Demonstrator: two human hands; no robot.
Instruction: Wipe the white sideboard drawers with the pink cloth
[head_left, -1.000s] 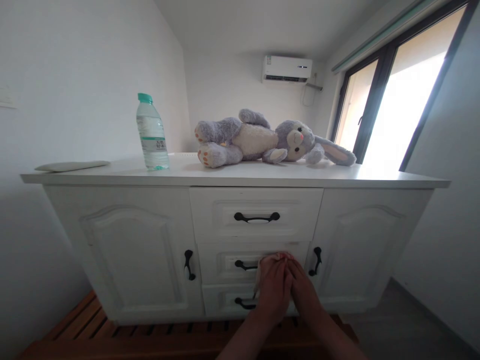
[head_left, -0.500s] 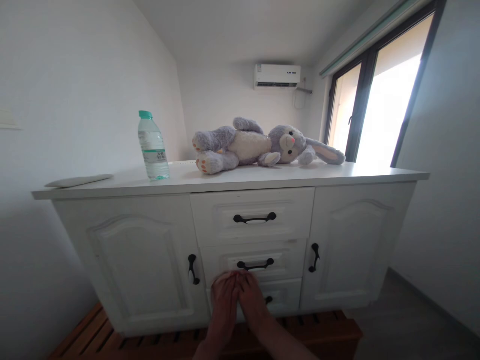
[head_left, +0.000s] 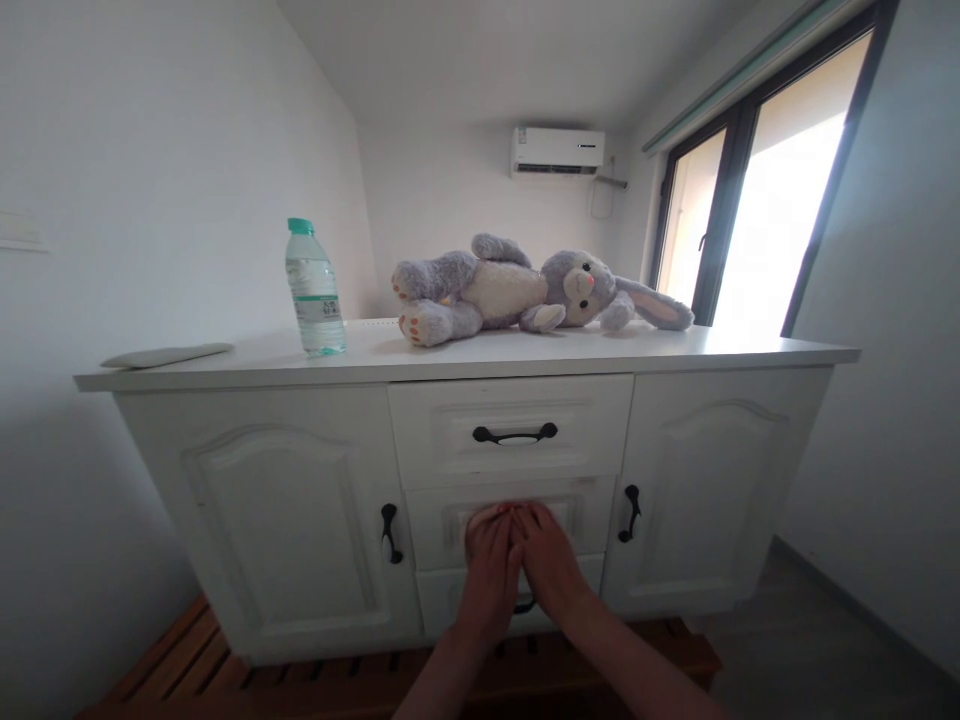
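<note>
the biggest thing is a white cabinet (head_left: 262, 500) against the white wall, with a door on each side and three drawers in the middle column. it stands on a brown wooden slatted platform (head_left: 187, 670). to the right is a large window (head_left: 780, 190) with dark frame, very bright, and high on the far wall there is an air conditioner (head_left: 557, 151).

on the cabinet top a grey and cream plush rabbit (head_left: 525, 290) lies on its side, feet to the left and long ears to the right. left of it a clear water bottle (head_left: 315, 290) with a green cap stands upright, near the rabbit but not touching. further left, near the end of the top, a flat pale object (head_left: 166, 354) lies.

the top drawer (head_left: 510, 430) is closed and its black handle is free. the left hand (head_left: 491, 570) and the right hand (head_left: 551, 565) are pressed together side by side in front of the middle drawer (head_left: 450, 520), fingers pointing up and covering its handle. if they grip the handle or anything else, i cannot tell. below them a part of the bottom drawer handle (head_left: 525, 606) shows.
</note>
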